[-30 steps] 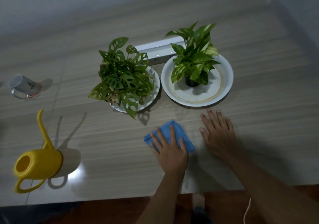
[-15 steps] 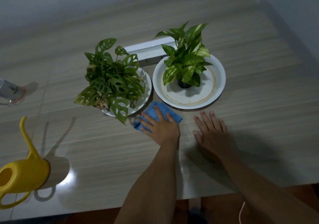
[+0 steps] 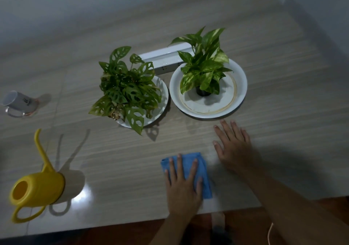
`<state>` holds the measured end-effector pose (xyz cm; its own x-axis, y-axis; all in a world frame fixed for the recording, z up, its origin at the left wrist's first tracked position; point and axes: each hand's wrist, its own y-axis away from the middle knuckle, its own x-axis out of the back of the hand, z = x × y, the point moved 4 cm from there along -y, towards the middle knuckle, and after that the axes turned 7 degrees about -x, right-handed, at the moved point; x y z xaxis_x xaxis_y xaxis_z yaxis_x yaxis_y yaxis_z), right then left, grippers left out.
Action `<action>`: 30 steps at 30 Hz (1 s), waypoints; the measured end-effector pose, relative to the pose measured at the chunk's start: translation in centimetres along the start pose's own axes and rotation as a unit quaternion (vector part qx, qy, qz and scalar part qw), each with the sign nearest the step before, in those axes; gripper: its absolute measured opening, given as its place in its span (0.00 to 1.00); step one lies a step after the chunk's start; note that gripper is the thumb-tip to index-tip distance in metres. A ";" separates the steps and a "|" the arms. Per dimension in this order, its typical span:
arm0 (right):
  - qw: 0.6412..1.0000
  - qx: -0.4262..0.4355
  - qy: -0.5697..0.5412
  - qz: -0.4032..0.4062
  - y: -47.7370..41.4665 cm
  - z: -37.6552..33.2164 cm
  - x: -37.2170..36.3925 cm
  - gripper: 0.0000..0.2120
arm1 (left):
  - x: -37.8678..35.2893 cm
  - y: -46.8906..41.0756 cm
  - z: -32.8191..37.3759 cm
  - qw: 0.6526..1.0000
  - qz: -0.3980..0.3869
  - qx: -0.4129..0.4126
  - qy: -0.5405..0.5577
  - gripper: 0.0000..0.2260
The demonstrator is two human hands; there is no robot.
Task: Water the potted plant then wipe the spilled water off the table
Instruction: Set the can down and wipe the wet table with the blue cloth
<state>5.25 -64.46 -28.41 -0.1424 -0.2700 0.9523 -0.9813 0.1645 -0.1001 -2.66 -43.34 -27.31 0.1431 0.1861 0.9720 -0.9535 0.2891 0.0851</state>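
Note:
My left hand (image 3: 182, 190) presses flat on a folded blue cloth (image 3: 204, 171) near the table's front edge, fingers spread over it. To its right my right hand (image 3: 233, 146) lies flat on the wooden table (image 3: 113, 159), palm down and holding nothing. A holey-leaved plant (image 3: 128, 90) stands on a white plate at centre. A variegated plant (image 3: 204, 69) in a small dark pot sits on a larger white plate (image 3: 239, 88) to the right. The yellow watering can (image 3: 35, 188) stands at the front left.
A white mug (image 3: 18, 100) rests on a glass coaster at the far left. A white power strip (image 3: 164, 58) lies behind the two plants. A wall rises at the back and right. The table's front edge runs just below my hands.
My left hand slid the blue cloth up toward the plates, then back down to the front edge. My right hand stayed flat in place.

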 end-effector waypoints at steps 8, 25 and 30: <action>1.000 -0.001 0.009 -0.017 0.2 0.0 -0.1 0.27 | 0.7 -5.1 -5.1 0.998 0.030 0.008 -0.047 0.26; 0.999 -0.012 0.027 -0.025 0.0 -0.2 -0.1 0.27 | 0.3 -13.8 -3.2 0.989 0.091 0.118 0.025 0.27; 0.998 -0.018 0.034 -0.057 -0.1 0.0 -0.5 0.30 | -0.1 -15.4 -2.7 0.981 0.082 0.173 0.040 0.28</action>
<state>5.40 -64.31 -28.84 -0.0192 -0.2234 0.9745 -0.9850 0.1712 0.0198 12.71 -45.24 -29.34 -0.0133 0.2801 0.9599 -0.9964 -0.0840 0.0107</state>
